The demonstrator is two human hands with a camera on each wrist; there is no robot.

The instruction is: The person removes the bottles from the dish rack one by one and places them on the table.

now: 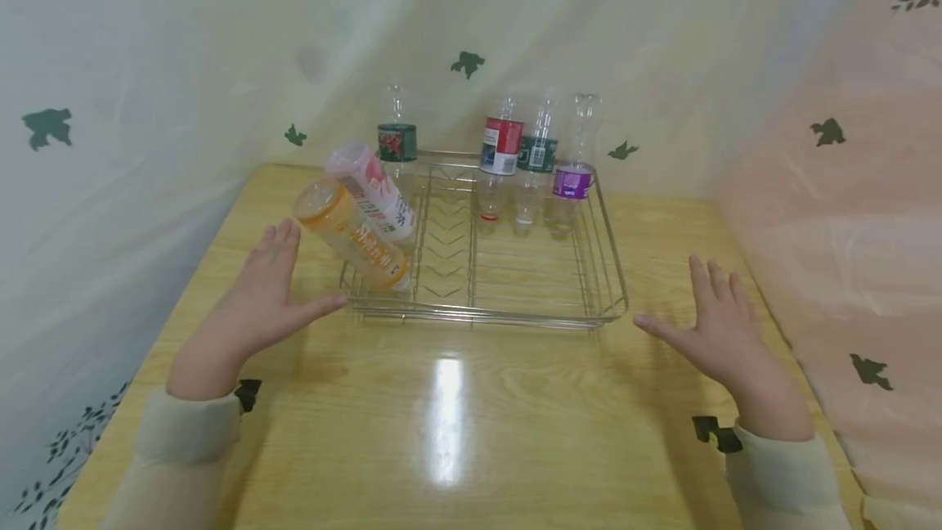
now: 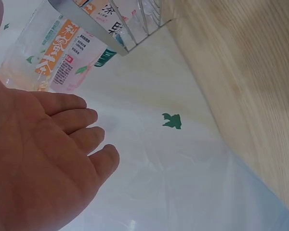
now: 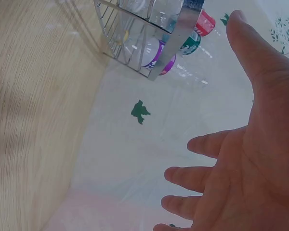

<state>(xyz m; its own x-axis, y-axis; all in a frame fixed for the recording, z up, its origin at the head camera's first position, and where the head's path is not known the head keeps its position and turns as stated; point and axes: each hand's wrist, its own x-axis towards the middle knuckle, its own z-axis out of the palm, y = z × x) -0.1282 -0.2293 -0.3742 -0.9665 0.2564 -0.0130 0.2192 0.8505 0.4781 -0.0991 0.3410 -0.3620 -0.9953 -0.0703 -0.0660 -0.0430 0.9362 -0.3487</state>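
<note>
A wire dish rack (image 1: pixel 471 316) stands on the table with several clear plastic bottles in it, necks down. An orange-labelled bottle (image 1: pixel 353 237) and a pink-labelled bottle (image 1: pixel 377 195) lean out over its left side. At the back left is a green-labelled bottle (image 1: pixel 397 142). Toward the right stand a red-labelled bottle (image 1: pixel 502 145), another green-labelled bottle (image 1: pixel 537 154) and a purple-labelled bottle (image 1: pixel 571 182). My left hand (image 1: pixel 257 301) hovers beside the rack's left end, fingers spread, nearest the orange-labelled bottle. Off the rack's right front corner, my right hand (image 1: pixel 724 338) holds nothing, its fingers apart.
The light wood table (image 1: pixel 353 432) reaches in front of the rack and along both sides. A pale curtain (image 1: pixel 662 39) printed with green leaf and bird shapes hangs behind the table and at its sides.
</note>
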